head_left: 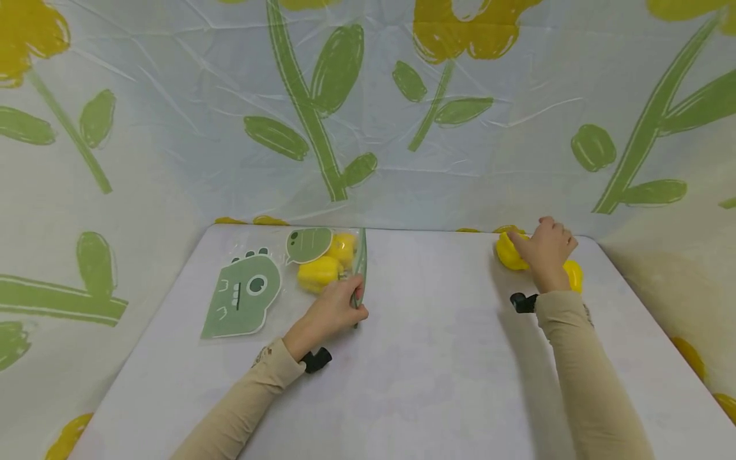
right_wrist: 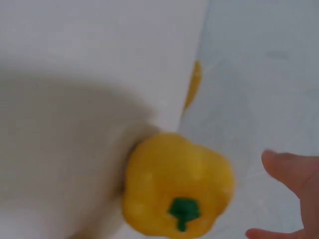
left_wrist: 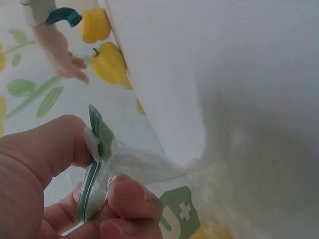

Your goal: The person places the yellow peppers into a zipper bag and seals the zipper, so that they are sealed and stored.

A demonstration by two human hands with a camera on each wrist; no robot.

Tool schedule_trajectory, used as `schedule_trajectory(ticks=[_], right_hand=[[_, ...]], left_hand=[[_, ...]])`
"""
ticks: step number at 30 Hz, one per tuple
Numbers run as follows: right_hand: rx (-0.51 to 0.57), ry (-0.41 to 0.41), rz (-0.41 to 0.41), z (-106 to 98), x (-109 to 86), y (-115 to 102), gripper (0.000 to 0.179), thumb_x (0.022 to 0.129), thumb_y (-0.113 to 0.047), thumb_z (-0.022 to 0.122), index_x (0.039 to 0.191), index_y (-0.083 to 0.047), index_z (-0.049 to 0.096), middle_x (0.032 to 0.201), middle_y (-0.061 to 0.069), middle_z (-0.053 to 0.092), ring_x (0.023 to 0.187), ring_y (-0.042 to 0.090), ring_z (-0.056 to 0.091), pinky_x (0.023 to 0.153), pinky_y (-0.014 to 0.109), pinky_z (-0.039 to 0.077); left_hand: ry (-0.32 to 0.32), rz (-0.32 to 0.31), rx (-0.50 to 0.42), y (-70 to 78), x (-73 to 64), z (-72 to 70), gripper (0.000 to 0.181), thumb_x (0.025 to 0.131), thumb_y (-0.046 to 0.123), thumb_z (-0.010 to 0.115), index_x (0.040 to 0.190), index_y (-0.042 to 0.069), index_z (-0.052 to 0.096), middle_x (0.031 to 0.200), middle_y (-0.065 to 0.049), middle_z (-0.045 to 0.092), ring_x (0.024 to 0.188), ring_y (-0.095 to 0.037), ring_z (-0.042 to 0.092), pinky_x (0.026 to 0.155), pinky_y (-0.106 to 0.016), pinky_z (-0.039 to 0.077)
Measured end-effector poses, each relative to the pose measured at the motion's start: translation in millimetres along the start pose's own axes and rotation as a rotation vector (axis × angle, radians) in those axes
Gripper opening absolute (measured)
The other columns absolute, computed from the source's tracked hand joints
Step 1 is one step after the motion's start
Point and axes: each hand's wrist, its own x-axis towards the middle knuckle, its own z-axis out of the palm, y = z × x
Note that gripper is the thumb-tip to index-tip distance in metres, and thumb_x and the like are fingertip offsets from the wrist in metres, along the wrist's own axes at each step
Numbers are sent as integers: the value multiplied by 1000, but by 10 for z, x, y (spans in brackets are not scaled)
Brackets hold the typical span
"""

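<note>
My left hand (head_left: 330, 313) pinches the green zip edge of a clear plastic zip bag (head_left: 287, 291) with a green dinosaur print. Inside it lie yellow bell peppers (head_left: 317, 273), near the zip end. In the left wrist view, thumb and fingers grip the green zip strip (left_wrist: 89, 191). My right hand (head_left: 546, 249) hovers at the far right with its fingers spread, just over a yellow bell pepper (head_left: 510, 250). The right wrist view shows that pepper (right_wrist: 177, 184) with its green stem, apart from the thumb. Another yellow pepper (head_left: 573, 275) is partly hidden behind the right wrist.
A white table (head_left: 425, 358) carries everything. Behind and beside it hangs a white cloth (head_left: 190, 128) printed with yellow flowers and green leaves. A black wrist camera mount (head_left: 316, 361) sits at the left wrist and another (head_left: 523, 303) at the right.
</note>
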Motion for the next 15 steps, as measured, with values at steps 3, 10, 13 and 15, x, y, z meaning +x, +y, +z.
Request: schedule_trajectory(ticks=[3, 10, 13, 15], right_hand=[[-105, -57, -26, 77, -26, 119, 83, 90, -56, 58, 113, 22, 42, 104, 43, 47, 102, 60, 41, 94, 67, 19], [-140, -106, -43, 226, -54, 181, 78, 91, -49, 61, 117, 22, 41, 102, 46, 52, 98, 64, 45, 97, 71, 13], [-126, -101, -34, 247, -65, 180, 77, 92, -45, 60, 123, 22, 38, 105, 48, 51, 101, 65, 45, 99, 72, 12], [-99, -81, -35, 259, -76, 172, 75, 92, -42, 61, 125, 21, 38, 108, 47, 51, 100, 62, 45, 100, 71, 11]], left_hand=[[-6, -9, -4, -6, -2, 0, 23, 72, 3, 68, 80, 10, 47, 63, 3, 41, 56, -11, 41, 51, -23, 30], [-11, -17, -10, -15, 11, 1, 24, 72, 2, 68, 80, 10, 47, 62, 3, 40, 54, -10, 40, 50, -23, 29], [-16, -17, -16, -15, 10, 0, 25, 72, 2, 69, 80, 10, 46, 62, 3, 41, 54, -10, 40, 50, -22, 30], [-19, -20, -21, -16, 10, -2, 25, 72, 2, 69, 80, 10, 46, 62, 3, 41, 54, -9, 40, 50, -22, 30]])
